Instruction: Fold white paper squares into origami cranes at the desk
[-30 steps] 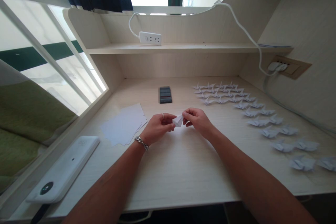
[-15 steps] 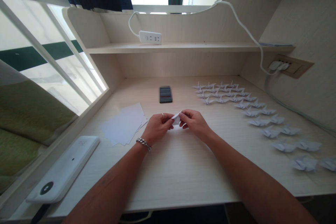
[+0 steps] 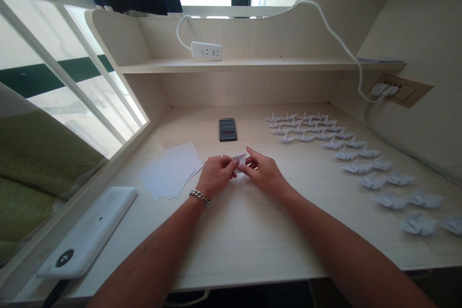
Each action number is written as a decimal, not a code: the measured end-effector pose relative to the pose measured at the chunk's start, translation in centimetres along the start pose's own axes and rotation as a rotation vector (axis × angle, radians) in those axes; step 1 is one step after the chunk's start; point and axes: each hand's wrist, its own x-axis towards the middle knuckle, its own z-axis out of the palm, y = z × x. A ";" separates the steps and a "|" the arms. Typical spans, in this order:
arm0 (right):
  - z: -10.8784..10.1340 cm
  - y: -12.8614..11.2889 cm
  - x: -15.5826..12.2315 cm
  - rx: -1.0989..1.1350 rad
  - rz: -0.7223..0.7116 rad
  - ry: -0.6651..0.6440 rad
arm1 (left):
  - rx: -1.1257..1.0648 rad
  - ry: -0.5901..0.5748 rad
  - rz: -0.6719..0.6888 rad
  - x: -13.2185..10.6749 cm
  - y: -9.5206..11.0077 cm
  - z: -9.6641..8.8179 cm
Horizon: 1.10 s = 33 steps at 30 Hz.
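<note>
The small folded white paper [image 3: 239,161] is held above the light wooden desk [image 3: 252,250], between the left hand [image 3: 216,176] and the right hand [image 3: 265,173]. The left fingers [image 3: 226,163] are closed and pinch the paper's left part. The right hand is partly open: its index finger is extended, and the other fingers are bent close to the paper's right edge. Whether the paper is firmly gripped by the right hand cannot be told.

If the left pinch were loosened, the paper could be dropped onto the desk. If it slipped between the fingers, a fold could be misaligned. The loose white paper sheets [image 3: 169,171] lie just left of the left hand and could be scattered by a careless forearm movement. The light paper cranes [image 3: 306,127], set out in rows to the far right, could be knocked out of line by a wide right-hand movement.

No box or tray is seen. The far shelf [image 3: 231,64] bears a white power strip [image 3: 206,51], and 2 white plugs [image 3: 380,89] are seated in the wall socket [image 3: 404,90] on the right.
</note>
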 end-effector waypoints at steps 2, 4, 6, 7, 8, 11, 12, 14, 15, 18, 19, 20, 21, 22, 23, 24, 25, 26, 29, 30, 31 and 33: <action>0.1 -0.4 -0.1 -0.045 -0.017 -0.039 | 0.033 0.012 0.031 0.0 -0.1 0.0; 0.2 -0.6 -0.2 -0.052 -0.019 -0.066 | 0.007 0.000 0.043 0.1 -0.3 0.0; 0.3 -0.5 -0.1 -0.046 -0.012 -0.076 | -0.080 -0.030 0.027 0.1 -0.5 0.1; 0.3 -0.4 -0.1 -0.047 -0.011 -0.078 | -0.124 -0.044 0.016 0.1 -0.6 0.2; 0.3 -0.2 -0.1 -0.052 -0.014 -0.077 | -0.159 -0.051 0.005 0.1 -0.6 0.3; 0.4 0.3 0.0 -0.076 -0.038 -0.076 | -0.224 -0.054 -0.024 0.1 -0.6 0.4; 0.5 0.4 0.0 -0.084 -0.044 -0.075 | -0.237 -0.052 -0.030 0.1 -0.6 0.4; 0.4 0.5 0.1 -0.096 -0.048 -0.077 | -0.245 -0.048 -0.037 0.1 -0.5 0.4; 0.4 0.4 0.1 -0.106 -0.048 -0.080 | -0.243 -0.048 -0.039 0.1 -0.5 0.4; 0.3 0.1 0.0 -0.162 -0.050 -0.079 | -0.254 -0.049 -0.050 0.1 -0.5 0.4; 0.2 0.0 0.0 -0.179 -0.052 -0.076 | -0.267 -0.050 -0.053 0.1 -0.5 0.4; 0.2 -0.2 0.0 -0.187 -0.055 -0.076 | -0.284 -0.052 -0.056 0.1 -0.5 0.4; 0.2 -0.3 -0.1 -0.185 -0.058 -0.078 | -0.303 -0.054 -0.059 0.1 -0.4 0.4; 0.1 -0.4 -0.1 -0.174 -0.058 -0.084 | -0.322 -0.058 -0.062 0.1 -0.4 0.4; 0.1 -0.4 -0.1 -0.160 -0.057 -0.092 | -0.340 -0.064 -0.064 0.1 -0.4 0.4; 0.1 -0.3 -0.2 -0.146 -0.054 -0.101 | -0.355 -0.074 -0.065 0.1 -0.4 0.4; 0.1 -0.3 -0.2 -0.134 -0.050 -0.105 | -0.364 -0.085 -0.065 0.1 -0.4 0.4; 0.1 -0.2 -0.1 -0.125 -0.045 -0.102 | -0.368 -0.094 -0.065 0.1 -0.4 0.4; 0.1 0.2 0.0 -0.092 -0.038 -0.088 | -0.353 -0.105 -0.062 0.2 -0.6 0.4; 0.1 0.2 0.0 -0.080 -0.034 -0.089 | -0.346 -0.103 -0.062 0.2 -0.6 0.4; 0.1 0.3 0.0 -0.071 -0.030 -0.094 | -0.340 -0.102 -0.061 0.2 -0.7 0.4; 0.2 0.3 0.1 -0.062 -0.013 -0.109 | -0.329 -0.103 -0.055 0.2 -0.7 0.4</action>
